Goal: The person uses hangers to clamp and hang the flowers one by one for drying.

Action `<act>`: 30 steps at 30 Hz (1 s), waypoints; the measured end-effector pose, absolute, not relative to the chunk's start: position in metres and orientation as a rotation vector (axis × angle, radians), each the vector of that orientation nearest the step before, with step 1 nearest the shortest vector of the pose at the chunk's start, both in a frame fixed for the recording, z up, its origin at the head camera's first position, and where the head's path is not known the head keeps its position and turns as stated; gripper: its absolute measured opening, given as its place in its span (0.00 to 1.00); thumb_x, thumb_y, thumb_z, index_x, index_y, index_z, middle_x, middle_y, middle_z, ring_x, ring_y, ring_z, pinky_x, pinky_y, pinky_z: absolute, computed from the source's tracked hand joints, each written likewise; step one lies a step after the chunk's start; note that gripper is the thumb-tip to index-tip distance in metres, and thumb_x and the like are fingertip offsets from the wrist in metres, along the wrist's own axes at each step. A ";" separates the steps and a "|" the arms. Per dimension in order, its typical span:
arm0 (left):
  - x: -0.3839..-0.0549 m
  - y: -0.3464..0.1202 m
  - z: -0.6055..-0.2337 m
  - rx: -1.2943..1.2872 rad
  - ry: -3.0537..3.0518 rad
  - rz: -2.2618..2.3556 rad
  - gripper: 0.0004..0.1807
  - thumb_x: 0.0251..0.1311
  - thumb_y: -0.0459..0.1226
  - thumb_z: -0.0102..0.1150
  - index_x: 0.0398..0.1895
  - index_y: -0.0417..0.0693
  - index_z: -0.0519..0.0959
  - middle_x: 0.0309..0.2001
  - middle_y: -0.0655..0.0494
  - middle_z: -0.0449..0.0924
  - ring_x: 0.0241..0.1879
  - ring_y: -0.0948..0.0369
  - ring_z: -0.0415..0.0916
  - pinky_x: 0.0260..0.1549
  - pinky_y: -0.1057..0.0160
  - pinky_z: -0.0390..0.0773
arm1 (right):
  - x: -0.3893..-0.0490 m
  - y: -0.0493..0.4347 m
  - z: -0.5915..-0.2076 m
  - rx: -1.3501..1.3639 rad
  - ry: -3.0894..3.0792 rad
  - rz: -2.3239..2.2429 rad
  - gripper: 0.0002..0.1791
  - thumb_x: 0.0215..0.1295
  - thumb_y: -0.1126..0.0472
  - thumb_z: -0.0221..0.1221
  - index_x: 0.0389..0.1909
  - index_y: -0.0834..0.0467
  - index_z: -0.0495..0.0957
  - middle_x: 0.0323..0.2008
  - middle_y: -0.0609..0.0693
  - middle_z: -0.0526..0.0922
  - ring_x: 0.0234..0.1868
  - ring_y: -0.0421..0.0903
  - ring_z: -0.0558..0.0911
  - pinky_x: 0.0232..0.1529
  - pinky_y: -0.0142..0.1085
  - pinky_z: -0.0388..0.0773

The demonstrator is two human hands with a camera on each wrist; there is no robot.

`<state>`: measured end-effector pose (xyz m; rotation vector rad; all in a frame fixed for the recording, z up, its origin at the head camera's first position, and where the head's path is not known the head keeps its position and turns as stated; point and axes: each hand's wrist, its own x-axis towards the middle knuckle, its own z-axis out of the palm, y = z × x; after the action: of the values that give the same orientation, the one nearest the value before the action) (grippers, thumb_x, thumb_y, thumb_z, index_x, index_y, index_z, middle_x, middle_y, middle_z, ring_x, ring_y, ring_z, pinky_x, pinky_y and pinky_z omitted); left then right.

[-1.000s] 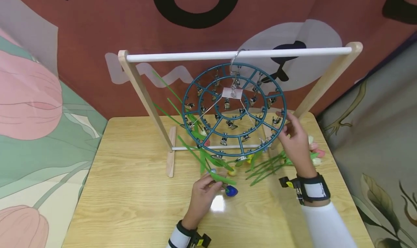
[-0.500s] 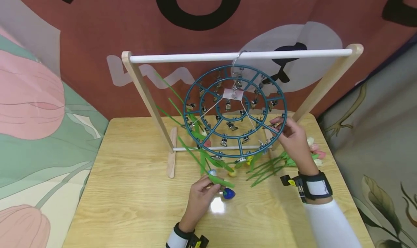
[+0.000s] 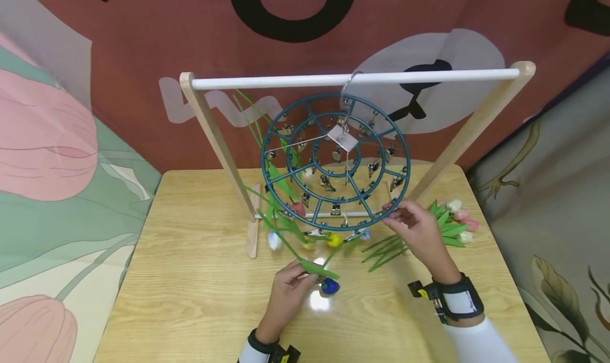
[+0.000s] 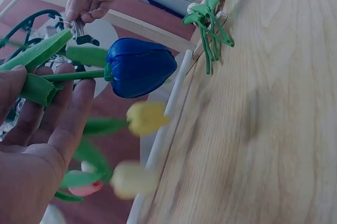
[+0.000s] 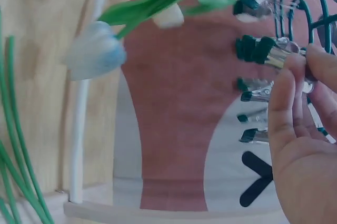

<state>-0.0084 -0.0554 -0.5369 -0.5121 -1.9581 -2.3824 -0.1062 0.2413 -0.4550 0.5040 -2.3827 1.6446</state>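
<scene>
"How many of each?"
"One left hand [image 3: 288,295], one right hand [image 3: 418,237], one blue tulip [image 4: 142,68], one rack [image 3: 267,81], one round hanger [image 3: 344,229] with three rings [image 3: 407,161], one bunch [image 3: 449,228]."
"And clips [image 3: 335,209]?"
"More than a dozen; overlapping hides the exact count."

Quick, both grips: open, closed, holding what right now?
Left grip: closed, holding the blue flower by its stem.
Right grip: closed, pinching a metal clip.

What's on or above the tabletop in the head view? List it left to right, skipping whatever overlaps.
Rack's left wooden foot → left hand → dark blue tulip bloom → right hand → rightmost pink tulip bloom.
</scene>
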 end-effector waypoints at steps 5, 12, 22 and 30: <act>-0.006 -0.059 -0.540 -0.526 -1.946 -2.364 0.09 0.66 0.21 0.58 0.47 0.24 0.82 0.46 0.32 0.81 0.45 0.62 0.86 0.44 0.50 0.88 | -0.097 0.230 -0.463 0.599 -2.395 1.591 0.14 0.56 0.82 0.68 0.39 0.65 0.81 0.38 0.58 0.80 0.38 0.36 0.80 0.39 0.22 0.82; -0.003 -0.061 -0.543 -0.559 -1.815 -2.292 0.14 0.62 0.16 0.57 0.49 0.28 0.82 0.47 0.30 0.80 0.52 0.62 0.84 0.49 0.57 0.88 | -0.086 0.207 -0.468 0.653 -2.461 1.556 0.17 0.53 0.79 0.71 0.43 0.65 0.82 0.36 0.56 0.82 0.38 0.35 0.81 0.39 0.23 0.83; -0.003 -0.068 -0.540 -0.451 -1.651 -2.236 0.12 0.63 0.13 0.53 0.48 0.20 0.79 0.49 0.35 0.82 0.54 0.59 0.84 0.54 0.59 0.86 | -0.079 0.179 -0.463 0.704 -2.484 1.332 0.16 0.49 0.69 0.78 0.35 0.57 0.81 0.32 0.47 0.81 0.31 0.37 0.79 0.28 0.27 0.79; -0.006 -0.065 -0.544 -0.472 -1.660 -2.267 0.13 0.62 0.13 0.53 0.49 0.20 0.79 0.47 0.28 0.80 0.53 0.60 0.84 0.50 0.58 0.87 | -0.078 0.161 -0.463 0.729 -2.439 1.342 0.16 0.47 0.67 0.79 0.34 0.56 0.82 0.29 0.44 0.80 0.28 0.36 0.78 0.27 0.31 0.80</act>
<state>-0.0061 -0.0654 -0.5445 -0.4724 -1.6601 -2.2671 -0.0776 0.1606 -0.4626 0.7290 -2.4394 1.3419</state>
